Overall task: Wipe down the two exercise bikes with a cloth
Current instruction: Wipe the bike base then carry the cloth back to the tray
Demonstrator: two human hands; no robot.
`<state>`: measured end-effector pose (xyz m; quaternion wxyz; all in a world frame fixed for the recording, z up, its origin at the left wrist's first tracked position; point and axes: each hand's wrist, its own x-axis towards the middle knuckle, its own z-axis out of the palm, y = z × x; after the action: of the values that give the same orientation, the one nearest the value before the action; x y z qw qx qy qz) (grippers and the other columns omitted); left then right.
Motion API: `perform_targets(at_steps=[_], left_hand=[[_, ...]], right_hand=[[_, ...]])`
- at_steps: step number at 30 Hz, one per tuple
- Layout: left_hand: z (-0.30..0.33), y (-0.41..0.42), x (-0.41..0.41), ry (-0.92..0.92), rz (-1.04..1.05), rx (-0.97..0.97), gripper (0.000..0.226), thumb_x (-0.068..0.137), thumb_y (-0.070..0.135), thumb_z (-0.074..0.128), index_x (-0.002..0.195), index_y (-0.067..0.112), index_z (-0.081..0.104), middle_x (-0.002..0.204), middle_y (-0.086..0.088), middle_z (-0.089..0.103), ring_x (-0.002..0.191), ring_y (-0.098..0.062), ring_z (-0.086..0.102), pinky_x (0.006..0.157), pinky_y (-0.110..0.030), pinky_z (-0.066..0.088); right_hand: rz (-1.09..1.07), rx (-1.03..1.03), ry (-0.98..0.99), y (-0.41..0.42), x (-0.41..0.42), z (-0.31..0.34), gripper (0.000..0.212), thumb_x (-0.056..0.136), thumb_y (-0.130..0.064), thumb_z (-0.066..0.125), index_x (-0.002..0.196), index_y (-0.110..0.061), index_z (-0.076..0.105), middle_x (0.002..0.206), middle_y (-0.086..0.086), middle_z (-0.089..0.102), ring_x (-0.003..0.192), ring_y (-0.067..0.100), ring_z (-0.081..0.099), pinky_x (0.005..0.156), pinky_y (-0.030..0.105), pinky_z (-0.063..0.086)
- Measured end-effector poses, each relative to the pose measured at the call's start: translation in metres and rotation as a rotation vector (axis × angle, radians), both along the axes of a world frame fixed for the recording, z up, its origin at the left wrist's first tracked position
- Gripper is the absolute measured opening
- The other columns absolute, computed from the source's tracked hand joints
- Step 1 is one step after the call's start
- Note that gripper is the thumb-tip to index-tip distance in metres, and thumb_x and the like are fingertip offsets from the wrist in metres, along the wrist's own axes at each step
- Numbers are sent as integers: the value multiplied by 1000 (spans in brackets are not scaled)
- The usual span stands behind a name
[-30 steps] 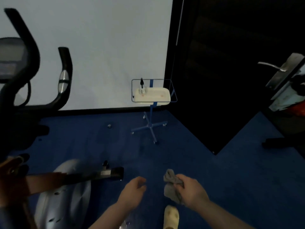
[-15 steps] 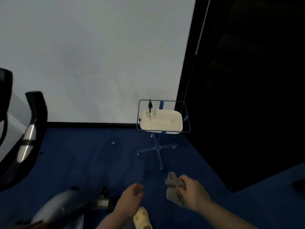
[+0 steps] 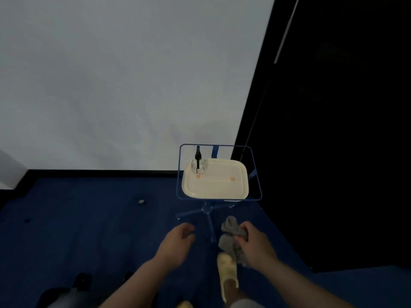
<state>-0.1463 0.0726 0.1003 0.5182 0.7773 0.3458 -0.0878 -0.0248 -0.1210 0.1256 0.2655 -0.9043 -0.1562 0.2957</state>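
My right hand (image 3: 255,245) grips a crumpled grey cloth (image 3: 230,235) low in the view, over the blue carpet. My left hand (image 3: 178,241) hangs beside it, holding nothing, fingers loosely curled and apart. Just beyond both hands stands a blue wire stand (image 3: 258,192) carrying a cream tray (image 3: 222,185). A clear spray bottle (image 3: 198,164) with a black top sits in the tray's back left corner. Only a dark and grey part of an exercise bike (image 3: 66,294) shows at the bottom left edge.
A white wall (image 3: 122,85) with a black skirting fills the back. A black panel (image 3: 344,130) rises on the right. The stand's blue legs (image 3: 200,213) spread on the carpet. A small round metal object (image 3: 141,202) lies on the floor. My foot wears a pale slipper (image 3: 226,274).
The view has swung right and closer to the stand; the bike's handlebars have left the frame. My hands keep their pose, right one still gripping the cloth.
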Motion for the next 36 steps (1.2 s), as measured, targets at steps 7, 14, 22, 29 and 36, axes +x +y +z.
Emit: perform_targets(at_steps=[7, 14, 22, 29, 36], left_hand=[[-6, 28, 45, 42, 140, 9, 26, 92, 22, 54, 117, 20, 60, 115, 4, 64, 106, -13, 60, 98, -36, 47], [-24, 43, 103, 115, 228, 1, 27, 90, 18, 56, 117, 17, 61, 114, 1, 65, 105, -14, 60, 91, -26, 44], [-41, 56, 157, 142, 310, -20, 28, 90, 20, 54, 117, 23, 61, 115, 7, 64, 106, -9, 58, 92, -25, 43], [-51, 54, 145, 175, 376, -53, 25, 91, 19, 55, 115, 24, 61, 112, 7, 65, 106, -9, 60, 94, -27, 45], [-37, 42, 116, 140, 392, -23, 20, 90, 18, 58, 106, 28, 61, 108, 9, 65, 101, -7, 60, 89, -23, 43]], right_hand=[[-76, 76, 67, 44, 89, -32, 2, 94, -25, 56, 93, -25, 54, 87, -6, 62, 77, 8, 58, 63, 29, 48], [-83, 55, 95, 89, 184, -68, 5, 95, -24, 53, 97, -25, 50, 89, -4, 55, 71, 8, 50, 51, 21, 36], [-38, -59, 122, 143, 249, -128, 14, 95, -24, 51, 107, -20, 56, 96, 5, 61, 82, 23, 55, 71, 30, 46], [30, -149, 235, 152, 252, -158, 27, 98, -23, 46, 124, -18, 51, 118, 10, 61, 100, 27, 58, 84, 33, 46], [2, -126, 178, 133, 234, -131, 34, 98, -23, 46, 131, -17, 45, 124, 8, 58, 90, 20, 50, 77, 27, 40]])
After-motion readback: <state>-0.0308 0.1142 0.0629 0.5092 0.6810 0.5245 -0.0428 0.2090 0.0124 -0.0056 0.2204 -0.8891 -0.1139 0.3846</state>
